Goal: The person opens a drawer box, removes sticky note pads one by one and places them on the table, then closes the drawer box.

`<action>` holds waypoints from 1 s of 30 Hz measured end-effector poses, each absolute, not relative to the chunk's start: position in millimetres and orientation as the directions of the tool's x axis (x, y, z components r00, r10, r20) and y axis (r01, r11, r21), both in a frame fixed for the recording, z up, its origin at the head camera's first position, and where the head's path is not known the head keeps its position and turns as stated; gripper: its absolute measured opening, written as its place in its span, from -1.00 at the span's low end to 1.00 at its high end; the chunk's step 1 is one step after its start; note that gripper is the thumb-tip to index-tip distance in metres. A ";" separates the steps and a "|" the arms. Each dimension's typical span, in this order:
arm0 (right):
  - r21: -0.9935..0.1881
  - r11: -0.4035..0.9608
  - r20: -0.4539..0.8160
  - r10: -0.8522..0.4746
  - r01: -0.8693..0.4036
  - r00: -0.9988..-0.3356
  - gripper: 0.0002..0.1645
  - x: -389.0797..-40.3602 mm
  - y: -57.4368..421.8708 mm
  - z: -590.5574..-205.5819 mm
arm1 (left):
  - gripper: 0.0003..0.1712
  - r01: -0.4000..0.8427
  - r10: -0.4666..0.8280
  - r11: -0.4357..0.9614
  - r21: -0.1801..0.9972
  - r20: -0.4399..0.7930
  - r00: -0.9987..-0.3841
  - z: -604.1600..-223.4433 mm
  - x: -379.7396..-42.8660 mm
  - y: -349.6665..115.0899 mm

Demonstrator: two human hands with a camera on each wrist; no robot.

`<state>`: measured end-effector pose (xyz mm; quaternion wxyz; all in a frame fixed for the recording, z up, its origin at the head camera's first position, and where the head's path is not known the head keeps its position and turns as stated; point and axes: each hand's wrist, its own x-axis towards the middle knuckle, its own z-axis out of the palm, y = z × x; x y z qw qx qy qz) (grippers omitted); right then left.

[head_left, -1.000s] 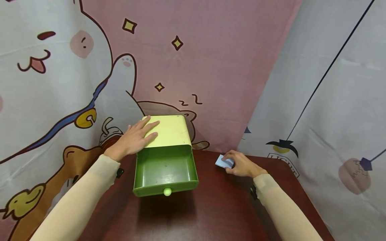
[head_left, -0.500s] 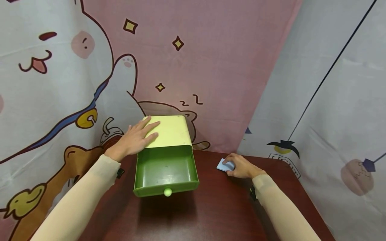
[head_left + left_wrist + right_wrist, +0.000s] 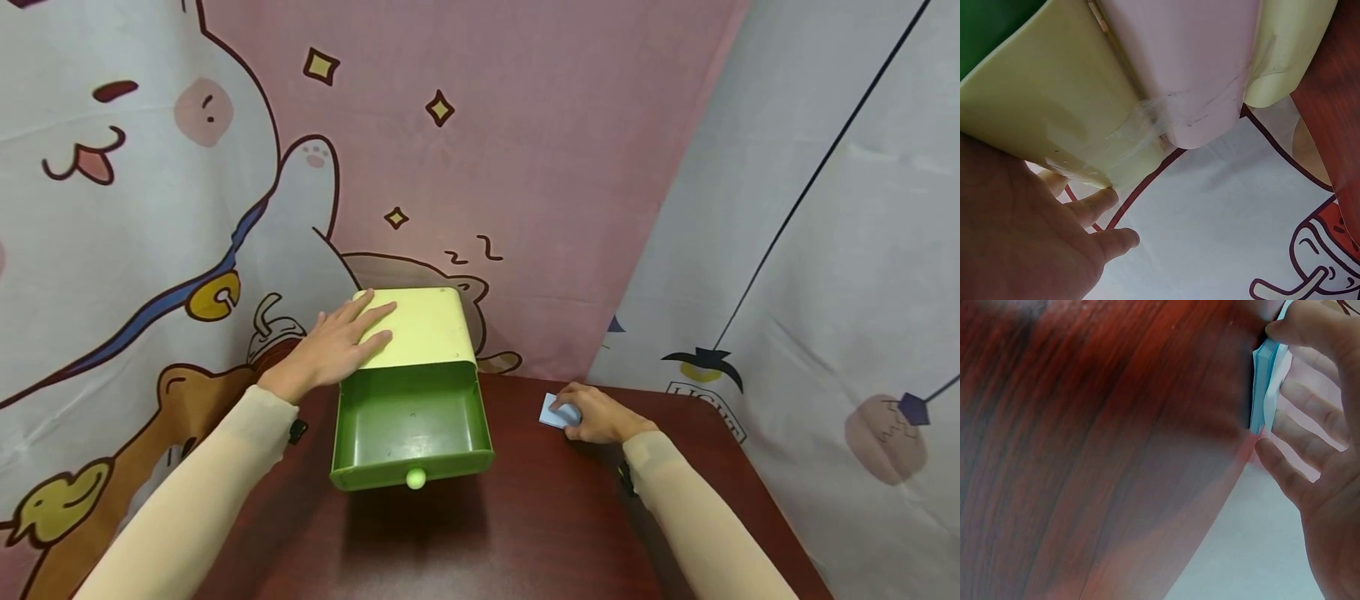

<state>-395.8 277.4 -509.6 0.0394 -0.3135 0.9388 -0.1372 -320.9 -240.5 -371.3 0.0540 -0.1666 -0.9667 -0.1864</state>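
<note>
A small tiered drawer unit with a pale yellow top (image 3: 420,325) stands on the table, its green drawer (image 3: 412,417) pulled out, round knob toward me. My left hand (image 3: 330,350) rests spread on the top's left edge, fingers straight. In the left wrist view the unit's side shows yellow and pink (image 3: 1191,69) tiers with clear tape. To the right, my right hand (image 3: 600,414) holds a light blue sticky-note pad (image 3: 557,412) low at the tabletop. In the right wrist view the thumb is at one end of the pad (image 3: 1264,384), the other fingers over its top sheet.
The dark red-brown table (image 3: 525,517) ends at a curved right edge. A cartoon-printed cloth (image 3: 555,192) hangs close behind the table and along its sides. The pulled-out drawer juts toward me, between my two arms.
My right hand and the blue pad have shifted slightly toward me, and the pad has turned a little. The left hand and drawer unit have stayed in place.
</note>
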 end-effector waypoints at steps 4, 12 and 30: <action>-0.281 0.761 0.010 -0.607 -0.585 -0.795 -0.47 -398.4 279.9 -512.3 | -0.15 0.339 0.300 0.875 0.346 0.163 -0.940 -371.2 -321.0 -241.0; -0.261 0.745 0.023 -0.631 -0.614 -0.775 -0.47 -401.5 283.2 -513.0 | -0.15 0.344 0.303 0.873 0.346 0.170 -0.938 -369.8 -320.6 -239.9; -0.252 0.734 0.037 -0.645 -0.631 -0.764 -0.46 -397.8 283.3 -510.8 | -0.16 0.343 0.302 0.875 0.340 0.169 -0.938 -370.3 -319.6 -239.8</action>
